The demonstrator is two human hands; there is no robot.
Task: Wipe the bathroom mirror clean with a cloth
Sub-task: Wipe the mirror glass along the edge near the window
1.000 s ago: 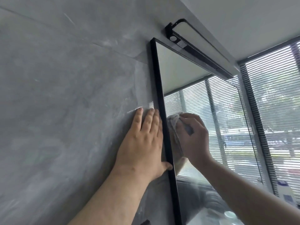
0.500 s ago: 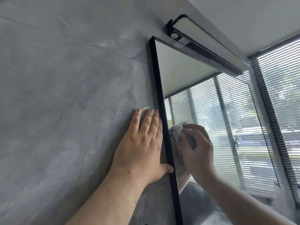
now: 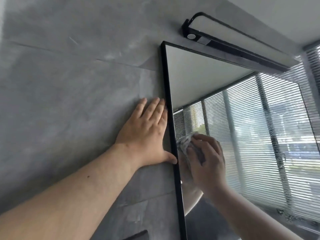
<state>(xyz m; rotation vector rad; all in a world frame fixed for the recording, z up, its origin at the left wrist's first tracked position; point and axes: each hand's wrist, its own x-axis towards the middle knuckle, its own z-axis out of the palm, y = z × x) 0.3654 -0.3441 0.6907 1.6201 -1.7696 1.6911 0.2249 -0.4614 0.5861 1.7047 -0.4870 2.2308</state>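
Right now my left hand [image 3: 143, 134] lies flat on the grey wall [image 3: 69, 101], fingers straight and close together, just beside the mirror's black frame [image 3: 170, 135]. Its thumb reaches out sideways and the tip touches the frame's edge.

My right hand [image 3: 207, 161] is on the glass of the mirror [image 3: 199, 75], close to the left side of the frame. Its fingers are curled round a crumpled, pale grey cloth [image 3: 185, 142] and press it against the glass. Part of the cloth sticks out above and to the left of the fingertips; the rest is hidden under the hand, so I cannot tell how large it is. A dim reflection of hand and cloth shows just beside them, between the hand and the frame.

Both forearms come in from the lower edge of the view, the left across the wall, the right across the lower part of the mirror.

In the mirror I see a pale ceiling above and slatted window blinds below. A streak of droplets or smears runs down the glass toward its right side, well apart from the cloth.

Above the top of the mirror a long black light fixture [image 3: 233, 49] is fixed to the wall. At the far right, real window blinds [image 3: 313, 66] show beside the mirror.
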